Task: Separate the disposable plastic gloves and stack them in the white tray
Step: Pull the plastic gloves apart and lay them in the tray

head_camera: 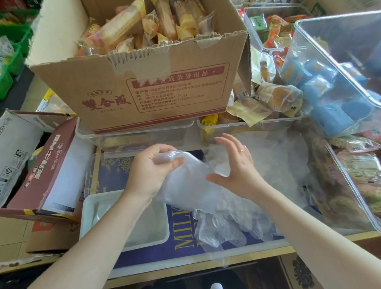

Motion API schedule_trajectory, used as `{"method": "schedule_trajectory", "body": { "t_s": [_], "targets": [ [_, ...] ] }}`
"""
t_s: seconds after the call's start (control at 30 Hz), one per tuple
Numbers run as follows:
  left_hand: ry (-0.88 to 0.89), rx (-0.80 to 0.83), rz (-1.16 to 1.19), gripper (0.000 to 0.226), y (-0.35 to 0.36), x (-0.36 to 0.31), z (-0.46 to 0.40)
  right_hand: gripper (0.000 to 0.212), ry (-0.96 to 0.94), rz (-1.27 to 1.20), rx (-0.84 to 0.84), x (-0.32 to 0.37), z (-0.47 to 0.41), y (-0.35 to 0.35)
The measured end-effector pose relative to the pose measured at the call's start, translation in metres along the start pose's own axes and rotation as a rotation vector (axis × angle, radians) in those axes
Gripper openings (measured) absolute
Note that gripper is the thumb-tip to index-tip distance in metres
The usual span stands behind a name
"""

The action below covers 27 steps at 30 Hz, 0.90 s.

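Gloves (188, 183), a clear bunch of them, hang above the counter just right of the white tray (87, 211). My left hand (151, 170) pinches the bunch's top; my right hand (234, 166) rests open-fingered against it.

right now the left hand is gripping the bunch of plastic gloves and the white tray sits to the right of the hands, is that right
Not quite. The left hand does grip the bunch of plastic gloves, but the white tray sits to the left of the hands, below the left forearm, not to the right. The head view shows it.
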<state>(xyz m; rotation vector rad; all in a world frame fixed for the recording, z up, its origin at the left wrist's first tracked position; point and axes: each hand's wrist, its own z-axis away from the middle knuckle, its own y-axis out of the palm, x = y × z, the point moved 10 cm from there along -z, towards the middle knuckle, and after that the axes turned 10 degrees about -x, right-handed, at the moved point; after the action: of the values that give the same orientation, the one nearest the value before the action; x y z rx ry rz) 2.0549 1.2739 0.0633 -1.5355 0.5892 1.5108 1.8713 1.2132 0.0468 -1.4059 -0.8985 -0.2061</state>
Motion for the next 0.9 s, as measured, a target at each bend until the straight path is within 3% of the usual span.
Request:
{"method": "schedule_trajectory", "body": {
  "t_s": [0.1, 0.13, 0.23, 0.37, 0.47, 0.53, 0.6, 0.73, 0.83, 0.9],
  "targets": [
    [0.165, 0.079, -0.089, 0.016, 0.009, -0.023, 0.003, 0.023, -0.210, -0.045, 0.021, 0.051, -0.010, 0.003],
    [0.189, 0.093, -0.076, 0.016, 0.011, -0.028, 0.003, 0.018, -0.213, -0.101, 0.015, 0.057, -0.011, 0.003],
    [0.153, 0.036, 0.020, 0.029, 0.004, -0.031, 0.003, 0.033, -0.108, -0.214, 0.014, 0.050, -0.014, 0.005],
    [-0.117, 0.017, 0.307, 0.041, 0.002, -0.009, -0.001, 0.045, -0.007, -0.284, 0.065, 0.046, -0.012, 0.008],
    [-0.260, -0.130, 0.416, 0.037, -0.009, 0.010, -0.007, 0.048, 0.055, -0.288, 0.039, 0.040, -0.014, 0.002],
    [-0.186, -0.229, 0.266, 0.017, -0.020, 0.007, -0.009, 0.047, 0.097, -0.187, 0.004, 0.029, -0.015, -0.003],
    [-0.083, -0.195, 0.094, 0.005, -0.014, -0.004, -0.007, 0.044, 0.083, -0.043, -0.045, 0.027, -0.013, -0.011],
    [-0.092, -0.006, -0.004, 0.014, 0.021, -0.003, -0.003, 0.026, -0.070, 0.319, -0.070, 0.044, -0.010, -0.014],
    [-0.131, -0.088, -0.026, 0.020, 0.022, 0.004, -0.005, 0.042, -0.252, 0.672, -0.113, 0.062, -0.005, -0.010],
    [-0.157, -0.138, -0.012, 0.022, 0.021, 0.008, -0.005, 0.037, -0.302, 0.733, -0.210, 0.069, -0.004, -0.013]
  ]
}}
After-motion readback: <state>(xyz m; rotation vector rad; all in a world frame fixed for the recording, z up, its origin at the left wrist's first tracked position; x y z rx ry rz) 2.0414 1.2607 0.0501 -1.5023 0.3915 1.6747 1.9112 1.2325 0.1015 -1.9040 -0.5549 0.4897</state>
